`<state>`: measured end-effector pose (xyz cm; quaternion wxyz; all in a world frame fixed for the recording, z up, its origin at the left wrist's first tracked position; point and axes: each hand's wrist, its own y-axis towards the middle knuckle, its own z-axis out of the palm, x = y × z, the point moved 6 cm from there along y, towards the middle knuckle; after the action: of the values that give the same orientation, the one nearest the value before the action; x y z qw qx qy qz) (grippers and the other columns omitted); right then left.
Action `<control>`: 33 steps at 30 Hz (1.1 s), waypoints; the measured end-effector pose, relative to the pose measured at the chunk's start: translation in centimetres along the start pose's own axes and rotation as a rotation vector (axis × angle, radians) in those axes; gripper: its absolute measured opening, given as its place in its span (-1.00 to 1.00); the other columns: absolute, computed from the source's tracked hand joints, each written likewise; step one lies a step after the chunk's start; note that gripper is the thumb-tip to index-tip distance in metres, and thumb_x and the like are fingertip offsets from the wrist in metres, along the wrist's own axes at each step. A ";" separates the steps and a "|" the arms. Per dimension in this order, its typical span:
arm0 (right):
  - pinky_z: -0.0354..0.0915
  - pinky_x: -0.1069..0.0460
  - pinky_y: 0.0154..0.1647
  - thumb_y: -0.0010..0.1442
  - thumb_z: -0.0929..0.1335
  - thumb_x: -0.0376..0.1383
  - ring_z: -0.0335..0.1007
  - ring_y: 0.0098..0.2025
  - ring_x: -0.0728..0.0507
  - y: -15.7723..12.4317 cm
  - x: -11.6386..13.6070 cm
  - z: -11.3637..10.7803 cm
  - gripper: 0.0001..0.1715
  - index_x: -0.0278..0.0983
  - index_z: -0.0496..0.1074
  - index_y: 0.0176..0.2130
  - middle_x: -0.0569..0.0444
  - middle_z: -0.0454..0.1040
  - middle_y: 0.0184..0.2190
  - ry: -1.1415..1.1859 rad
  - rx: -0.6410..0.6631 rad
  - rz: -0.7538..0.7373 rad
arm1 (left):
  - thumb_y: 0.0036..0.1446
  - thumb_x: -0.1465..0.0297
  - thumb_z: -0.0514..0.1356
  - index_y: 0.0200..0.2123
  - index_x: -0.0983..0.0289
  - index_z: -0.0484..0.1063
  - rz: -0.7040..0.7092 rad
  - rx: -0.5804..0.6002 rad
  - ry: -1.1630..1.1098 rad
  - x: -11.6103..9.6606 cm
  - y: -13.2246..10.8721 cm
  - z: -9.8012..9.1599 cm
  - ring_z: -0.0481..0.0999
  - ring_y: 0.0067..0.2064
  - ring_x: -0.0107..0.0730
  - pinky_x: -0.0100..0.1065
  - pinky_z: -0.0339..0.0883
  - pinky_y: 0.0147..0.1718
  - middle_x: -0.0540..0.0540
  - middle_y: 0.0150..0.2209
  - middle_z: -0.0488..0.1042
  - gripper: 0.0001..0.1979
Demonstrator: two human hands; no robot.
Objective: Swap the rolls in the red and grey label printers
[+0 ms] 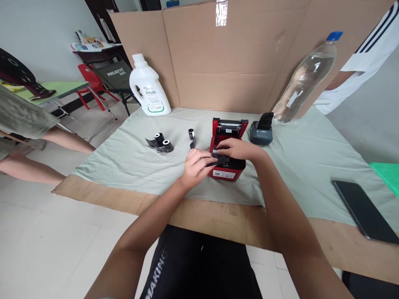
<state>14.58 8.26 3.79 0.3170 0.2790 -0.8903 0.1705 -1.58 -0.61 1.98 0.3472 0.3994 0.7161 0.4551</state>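
Observation:
A small red printer [229,129] stands on the grey-green cloth [131,158] with its lid raised. My left hand [196,166] is closed on a strip of black film [220,160] at the printer's front left. My right hand [238,149] rests on top of the printer with its fingers curled on the same strip. Two black film rolls [162,143] lie joined by a strip to the left, and a single small roll [191,135] stands closer to the printer.
A white detergent jug [148,89] stands at the back left before a cardboard screen [224,54]. A grey label printer [262,131] and a leaning clear bottle [307,79] are at the right. A black phone [363,211] lies near the right edge. Other people stand at both sides.

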 end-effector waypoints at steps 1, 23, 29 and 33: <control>0.38 -0.05 -0.11 0.34 0.40 -0.13 0.55 -0.13 -0.21 0.1 -0.1 0.0 -0.73 -0.25 0.64 -0.18 -0.02 0.68 -0.14 0.016 0.001 -0.016 | 0.43 0.36 0.22 -0.06 0.17 0.55 0.004 0.009 0.016 0.0 -0.1 0.0 0.53 -0.20 -0.35 -0.25 0.34 -0.21 0.07 -0.20 0.60 -0.89; 0.20 -0.23 0.18 0.26 0.37 -0.43 0.55 0.00 -0.37 1.3 -1.7 0.0 -0.76 -0.23 0.66 -0.21 -0.15 0.70 -0.18 -0.424 -0.166 0.138 | 0.35 0.35 0.32 -0.15 0.19 0.59 0.137 0.134 0.053 -1.1 0.0 1.5 0.52 -0.28 -0.38 -0.26 0.25 -0.30 0.03 -0.30 0.61 -0.94; 0.25 -0.13 0.05 0.20 0.38 -0.37 0.55 -0.13 -0.26 0.7 -1.3 -0.8 -0.78 -0.19 0.67 -0.31 0.04 0.70 -0.27 -0.318 -0.173 0.068 | 0.36 0.32 0.30 -0.16 0.18 0.62 0.114 0.154 0.034 -1.1 -0.2 1.9 0.50 -0.24 -0.38 -0.26 0.26 -0.28 0.02 -0.29 0.59 -0.91; 0.31 -0.04 -0.26 0.27 0.38 -0.22 0.48 -0.36 -0.15 -1.9 0.3 -3.9 -0.74 -0.23 0.60 -0.40 0.05 0.62 -0.41 0.019 -0.328 -0.029 | 0.38 0.30 0.29 -0.19 0.18 0.62 0.112 0.161 0.077 -1.0 -0.2 1.8 0.52 -0.26 -0.38 -0.26 0.26 -0.30 0.02 -0.30 0.60 -0.89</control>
<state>17.38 8.48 7.17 0.3689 0.2347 -0.8991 0.0208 0.40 -0.90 1.33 0.2601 0.4477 0.7397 0.4298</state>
